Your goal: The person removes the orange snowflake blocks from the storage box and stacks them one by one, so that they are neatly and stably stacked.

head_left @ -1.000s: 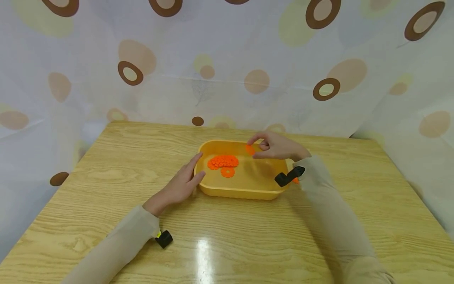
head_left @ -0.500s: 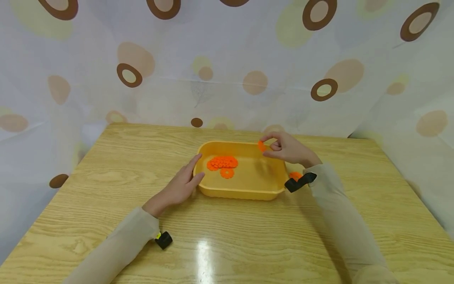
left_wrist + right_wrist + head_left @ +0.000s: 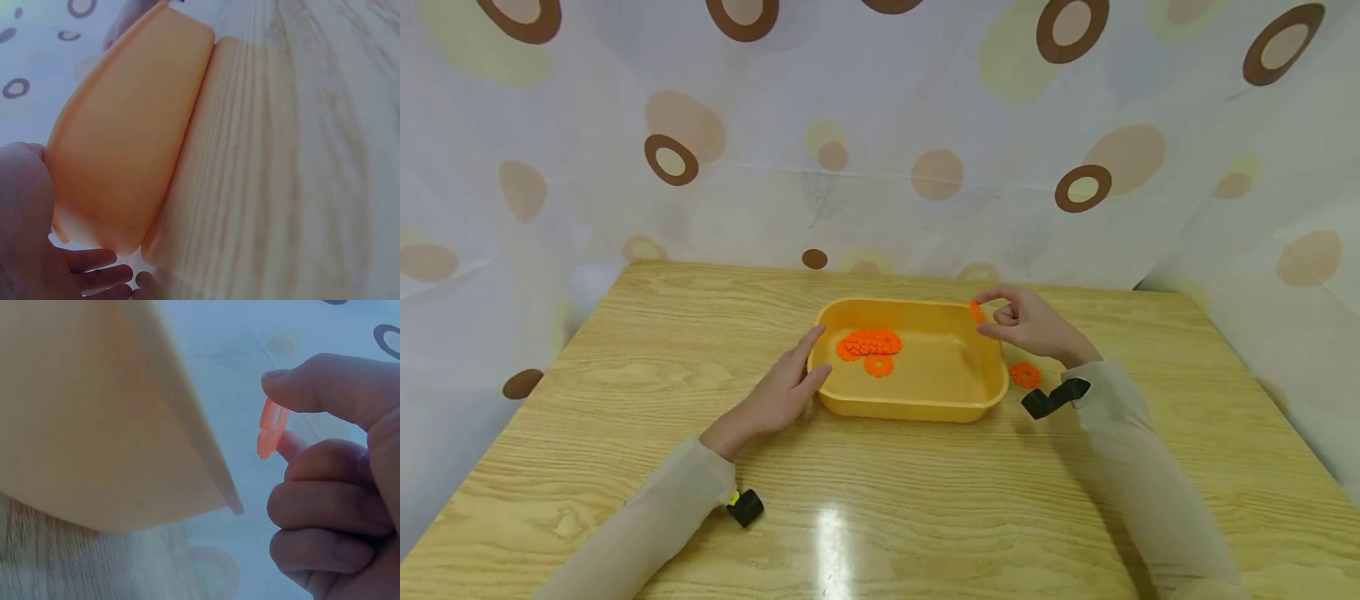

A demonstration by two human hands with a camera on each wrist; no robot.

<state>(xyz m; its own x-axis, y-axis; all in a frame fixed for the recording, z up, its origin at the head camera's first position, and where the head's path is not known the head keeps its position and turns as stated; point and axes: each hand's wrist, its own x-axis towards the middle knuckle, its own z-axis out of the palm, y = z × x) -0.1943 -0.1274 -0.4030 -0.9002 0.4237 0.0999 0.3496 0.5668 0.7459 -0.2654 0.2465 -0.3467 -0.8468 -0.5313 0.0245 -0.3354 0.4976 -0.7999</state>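
Observation:
My right hand [image 3: 1033, 323] pinches an orange notched plastic disc [image 3: 977, 312] between thumb and index finger, over the far right corner of the yellow basin [image 3: 917, 410]. In the right wrist view the disc [image 3: 270, 432] is seen nearly edge-on, beside the basin's wall [image 3: 125, 437], with the other fingers curled into the palm. My left hand [image 3: 778, 387] rests at the basin's left end, thumb and fingers extended along the rim. Inside the basin, overlapping orange discs [image 3: 872, 342] lie toward the left, with one separate disc [image 3: 879, 365] just in front.
Outside the basin's right end, orange disc pieces [image 3: 1026, 375] lie on the wooden table [image 3: 925, 508]. Behind the table hangs a patterned cloth [image 3: 880, 125]. Black cameras are strapped to both wrists, the right one [image 3: 1054, 398] near the loose pieces.
My right hand has moved right with the pinched disc, from above the basin's inside to its right corner, uncovering the orange pieces on the table. My left hand keeps its place.

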